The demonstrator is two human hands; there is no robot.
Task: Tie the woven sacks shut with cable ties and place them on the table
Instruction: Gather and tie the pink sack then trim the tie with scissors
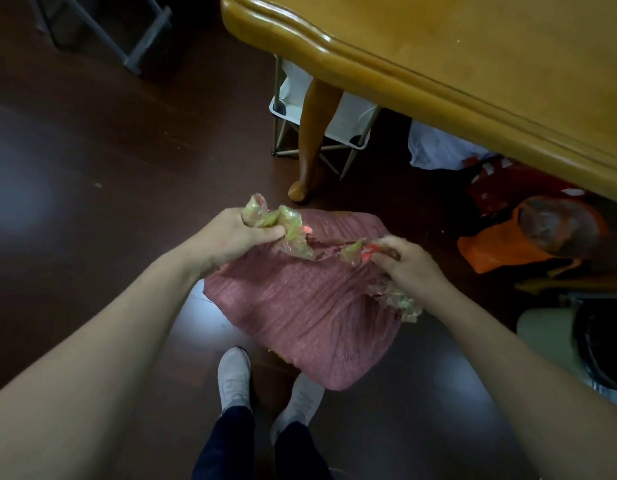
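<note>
While gripping pink sack (300,306) at its mouth, holds it over dark glossy floor (92,150), just before white shoes (235,375). Clenches left hand (238,233) round crumpled greenish liner (286,223); pinches liner's other edge with right hand (407,261). Beside: yellow wooden table (473,46), folding chair (348,123), orange bag (501,244). White marks on red bag (501,188) unreadable.

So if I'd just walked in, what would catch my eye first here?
The pink woven sack at the centre, its crumpled mouth bunched in the left-hand grip and the right-hand grip. Then the big wooden table at upper right, and an orange bag on the floor below its edge.
</note>
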